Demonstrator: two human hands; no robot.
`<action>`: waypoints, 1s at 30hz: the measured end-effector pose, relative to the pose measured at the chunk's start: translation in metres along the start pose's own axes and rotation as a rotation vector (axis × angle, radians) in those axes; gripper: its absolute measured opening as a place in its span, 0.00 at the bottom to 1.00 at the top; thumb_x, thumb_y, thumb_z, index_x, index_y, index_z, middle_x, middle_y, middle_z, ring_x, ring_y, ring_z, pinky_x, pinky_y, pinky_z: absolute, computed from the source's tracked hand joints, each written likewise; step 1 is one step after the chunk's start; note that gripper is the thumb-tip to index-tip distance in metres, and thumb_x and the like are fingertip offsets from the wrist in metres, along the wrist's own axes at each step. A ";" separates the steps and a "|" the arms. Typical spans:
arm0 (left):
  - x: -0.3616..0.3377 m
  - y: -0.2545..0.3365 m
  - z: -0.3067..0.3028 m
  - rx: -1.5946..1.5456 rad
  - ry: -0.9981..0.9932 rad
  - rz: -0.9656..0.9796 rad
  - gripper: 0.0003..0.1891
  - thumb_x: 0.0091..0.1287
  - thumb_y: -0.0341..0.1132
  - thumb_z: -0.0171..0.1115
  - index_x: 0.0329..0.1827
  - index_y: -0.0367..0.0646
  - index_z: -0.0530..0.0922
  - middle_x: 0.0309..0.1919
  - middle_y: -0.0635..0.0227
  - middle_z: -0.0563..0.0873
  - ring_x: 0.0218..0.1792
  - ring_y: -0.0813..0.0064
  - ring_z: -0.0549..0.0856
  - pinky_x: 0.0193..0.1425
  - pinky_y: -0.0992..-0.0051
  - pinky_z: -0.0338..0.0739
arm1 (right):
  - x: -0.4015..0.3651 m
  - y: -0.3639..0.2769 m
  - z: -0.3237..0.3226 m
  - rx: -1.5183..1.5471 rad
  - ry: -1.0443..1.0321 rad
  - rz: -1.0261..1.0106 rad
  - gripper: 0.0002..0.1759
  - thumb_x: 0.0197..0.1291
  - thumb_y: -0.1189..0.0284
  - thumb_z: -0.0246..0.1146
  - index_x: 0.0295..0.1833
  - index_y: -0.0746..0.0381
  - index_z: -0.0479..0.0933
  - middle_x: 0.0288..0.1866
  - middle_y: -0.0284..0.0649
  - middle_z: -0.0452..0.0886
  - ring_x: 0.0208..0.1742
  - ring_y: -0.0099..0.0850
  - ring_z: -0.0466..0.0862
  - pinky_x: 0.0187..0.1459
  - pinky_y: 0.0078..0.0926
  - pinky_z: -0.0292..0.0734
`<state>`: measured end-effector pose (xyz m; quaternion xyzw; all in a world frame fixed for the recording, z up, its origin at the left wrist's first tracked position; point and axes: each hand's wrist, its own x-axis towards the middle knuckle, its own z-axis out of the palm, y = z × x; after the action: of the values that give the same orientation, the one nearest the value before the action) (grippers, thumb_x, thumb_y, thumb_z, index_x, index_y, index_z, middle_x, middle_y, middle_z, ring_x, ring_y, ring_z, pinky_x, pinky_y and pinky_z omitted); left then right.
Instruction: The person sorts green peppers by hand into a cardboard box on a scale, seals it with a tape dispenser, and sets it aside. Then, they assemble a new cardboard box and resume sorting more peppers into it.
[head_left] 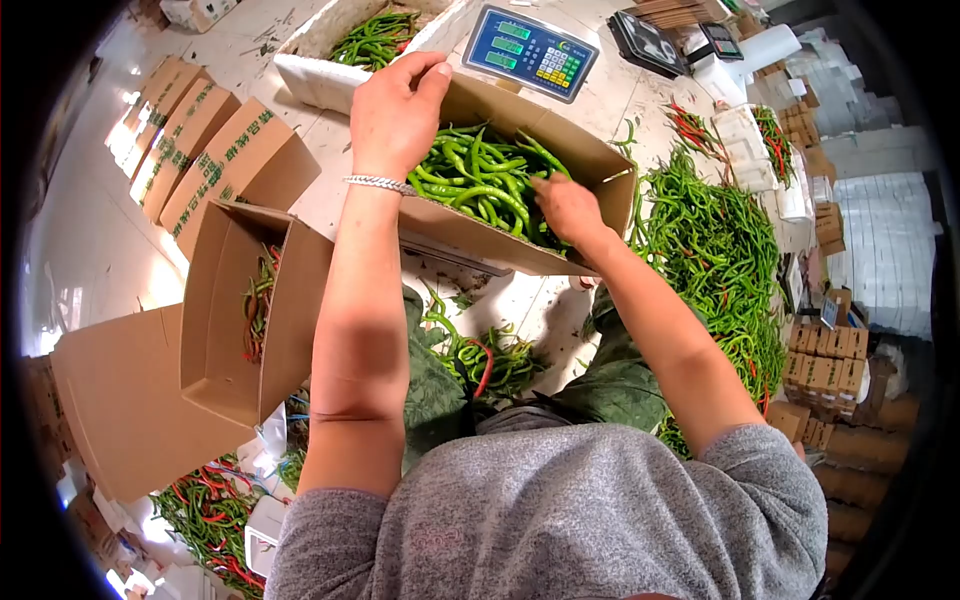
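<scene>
An open cardboard box point(480, 228) with green chili peppers point(480, 180) stands in front of me, below a blue scale display point(530, 52). My left hand point(398, 112), with a bracelet at the wrist, is over the box's left end, its fingers bent together near the rim; whether they pinch anything is too small to tell. Inside the right part of the box, my right hand point(566, 208) reaches into the peppers with its fingers curled down. Its fingertips are partly hidden among the peppers.
A white foam box point(318, 70) with peppers lies beyond. Heaped peppers point(715, 260) cover the floor at right. Another carton point(225, 310) with some red peppers stands at left, near closed printed boxes point(235, 165). Loose peppers point(495, 362) lie between my legs.
</scene>
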<state>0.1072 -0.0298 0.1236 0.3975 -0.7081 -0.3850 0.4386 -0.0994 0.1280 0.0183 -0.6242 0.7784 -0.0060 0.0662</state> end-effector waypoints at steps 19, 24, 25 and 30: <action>0.001 -0.001 0.005 -0.062 -0.035 0.002 0.14 0.63 0.42 0.58 0.43 0.42 0.83 0.27 0.62 0.85 0.29 0.69 0.84 0.38 0.72 0.76 | 0.002 0.015 -0.070 0.741 -0.153 0.161 0.09 0.54 0.73 0.64 0.39 0.64 0.74 0.29 0.45 0.79 0.31 0.36 0.80 0.36 0.31 0.74; 0.000 -0.005 0.011 -0.021 -0.049 0.047 0.15 0.62 0.43 0.58 0.43 0.43 0.82 0.31 0.59 0.85 0.34 0.61 0.84 0.41 0.70 0.76 | 0.011 0.009 -0.032 0.794 -0.046 0.043 0.09 0.55 0.73 0.64 0.41 0.62 0.74 0.27 0.44 0.78 0.29 0.38 0.79 0.35 0.33 0.74; 0.000 -0.005 0.009 -0.014 -0.051 0.027 0.15 0.62 0.43 0.58 0.43 0.43 0.82 0.31 0.59 0.85 0.34 0.61 0.84 0.41 0.70 0.76 | 0.013 0.003 -0.031 0.846 -0.002 0.051 0.09 0.55 0.73 0.64 0.42 0.61 0.74 0.27 0.45 0.78 0.29 0.38 0.79 0.35 0.33 0.74; 0.003 0.002 0.008 0.015 -0.059 0.024 0.15 0.62 0.43 0.58 0.44 0.43 0.83 0.30 0.59 0.85 0.33 0.62 0.84 0.42 0.70 0.76 | 0.033 -0.009 -0.026 0.915 0.016 0.012 0.08 0.57 0.72 0.62 0.41 0.63 0.74 0.27 0.41 0.79 0.26 0.29 0.80 0.34 0.29 0.75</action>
<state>0.0988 -0.0301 0.1239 0.3807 -0.7283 -0.3861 0.4190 -0.1004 0.0923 0.0418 -0.5261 0.7000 -0.3537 0.3290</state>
